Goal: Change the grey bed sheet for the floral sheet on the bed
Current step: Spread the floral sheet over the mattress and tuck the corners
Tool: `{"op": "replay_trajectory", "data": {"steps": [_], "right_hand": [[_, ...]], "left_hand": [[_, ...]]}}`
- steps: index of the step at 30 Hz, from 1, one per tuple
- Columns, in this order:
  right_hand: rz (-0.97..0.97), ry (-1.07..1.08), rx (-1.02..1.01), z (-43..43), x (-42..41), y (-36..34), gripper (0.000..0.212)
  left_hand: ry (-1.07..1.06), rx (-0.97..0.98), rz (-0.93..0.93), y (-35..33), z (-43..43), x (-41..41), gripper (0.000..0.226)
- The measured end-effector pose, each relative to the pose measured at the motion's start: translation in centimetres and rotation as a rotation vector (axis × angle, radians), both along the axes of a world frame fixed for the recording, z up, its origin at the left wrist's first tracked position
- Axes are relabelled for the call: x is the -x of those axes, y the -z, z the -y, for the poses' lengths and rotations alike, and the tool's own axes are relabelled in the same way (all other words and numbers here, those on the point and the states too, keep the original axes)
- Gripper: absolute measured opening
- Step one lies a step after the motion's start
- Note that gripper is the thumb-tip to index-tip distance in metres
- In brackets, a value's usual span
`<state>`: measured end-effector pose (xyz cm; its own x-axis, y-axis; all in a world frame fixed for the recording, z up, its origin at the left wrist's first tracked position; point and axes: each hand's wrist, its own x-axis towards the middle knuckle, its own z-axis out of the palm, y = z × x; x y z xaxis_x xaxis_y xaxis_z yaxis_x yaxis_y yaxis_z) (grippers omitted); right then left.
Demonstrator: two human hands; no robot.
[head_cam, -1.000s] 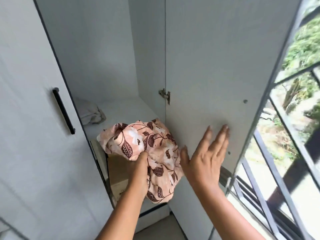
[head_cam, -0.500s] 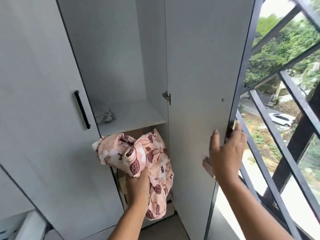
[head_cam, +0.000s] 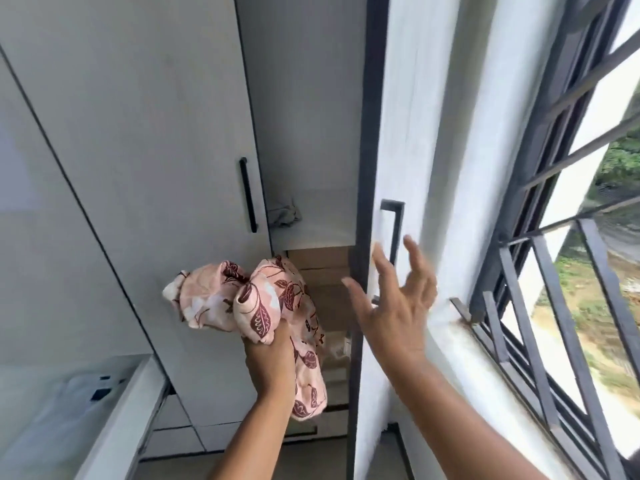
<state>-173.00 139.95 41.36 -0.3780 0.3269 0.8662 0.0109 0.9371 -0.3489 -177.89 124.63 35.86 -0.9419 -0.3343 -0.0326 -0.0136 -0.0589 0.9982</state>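
The left hand point(head_cam: 268, 355) grips the floral sheet point(head_cam: 249, 303), a crumpled pink bundle printed with dark red leaves and white flowers, held up before the open wardrobe point(head_cam: 308, 133). The right hand point(head_cam: 398, 306), fingers spread, hovers near the door handle point(head_cam: 393, 230).

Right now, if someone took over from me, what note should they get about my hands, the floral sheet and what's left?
Left hand grips the bunched floral sheet in front of the open wardrobe compartment.
Right hand is open, fingers spread, by the edge of the wardrobe door, near its handle; contact unclear.
Done: floral sheet is out of the wardrobe.
Left: close the door, then swap the sheets; the bed and grey sheet are not in view.
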Motion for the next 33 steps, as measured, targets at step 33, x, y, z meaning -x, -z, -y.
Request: {"op": "replay_trajectory", "data": {"steps": [33], "right_hand": [[0.198, -0.271, -0.014, 5.6, 29.0, 1.3, 0.074]], "left_hand": [[-0.144, -0.023, -0.137, -2.6, 4.7, 21.7, 0.025]]}}
